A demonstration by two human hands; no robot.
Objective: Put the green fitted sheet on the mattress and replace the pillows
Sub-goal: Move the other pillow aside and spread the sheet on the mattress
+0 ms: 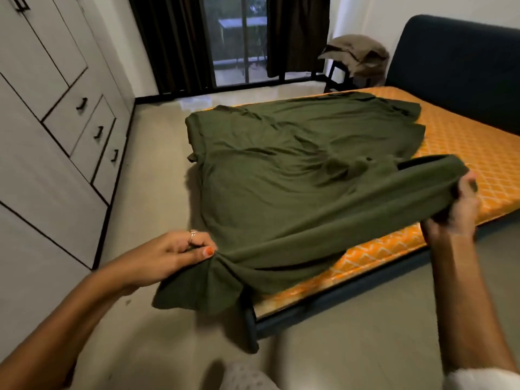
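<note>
the fitted sheet is plain dark olive green, lying over a mattress of bright orange with a pale diamond lattice pattern. the headboard and bed frame are dark navy, the curtains dark brown, the wardrobe pale grey with black handles. the pillows are taupe brown, the floor beige, and the left hand shows an orange-red thumbnail and a silver ring.

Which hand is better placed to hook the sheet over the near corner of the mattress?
Left, probably. The left hand pinches the dark green fitted sheet right beside the near corner of the orange patterned mattress; the right hand holds the hem farther along.
</note>
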